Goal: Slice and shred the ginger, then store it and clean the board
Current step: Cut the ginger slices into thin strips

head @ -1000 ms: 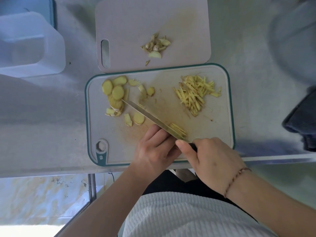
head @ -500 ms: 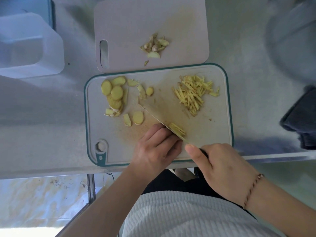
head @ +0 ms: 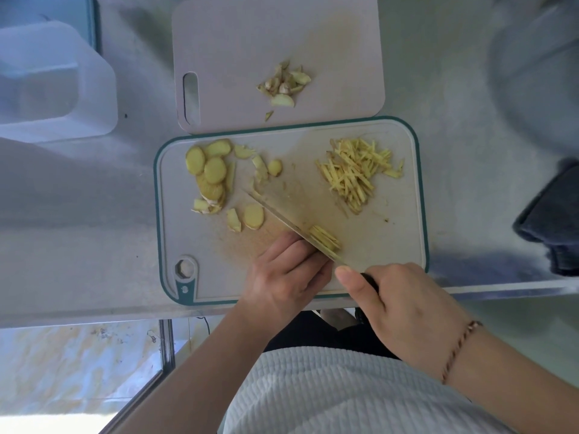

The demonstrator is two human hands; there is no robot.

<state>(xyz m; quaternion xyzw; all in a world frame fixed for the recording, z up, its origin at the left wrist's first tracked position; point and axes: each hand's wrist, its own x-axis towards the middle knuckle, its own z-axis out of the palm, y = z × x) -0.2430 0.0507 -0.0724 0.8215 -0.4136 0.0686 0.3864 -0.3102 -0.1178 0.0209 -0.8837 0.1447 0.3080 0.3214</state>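
Gripping knife handle, right hand sets blade against stacked ginger slices on teal-rimmed board. Left hand, fingers curled, pins stack. Shredded ginger far right; uncut slices far left.

Honestly can't spot a single readable word, number or logo anywhere here, not on the teal-rimmed cutting board, the pink board behind it, or the white plastic container off to the side.
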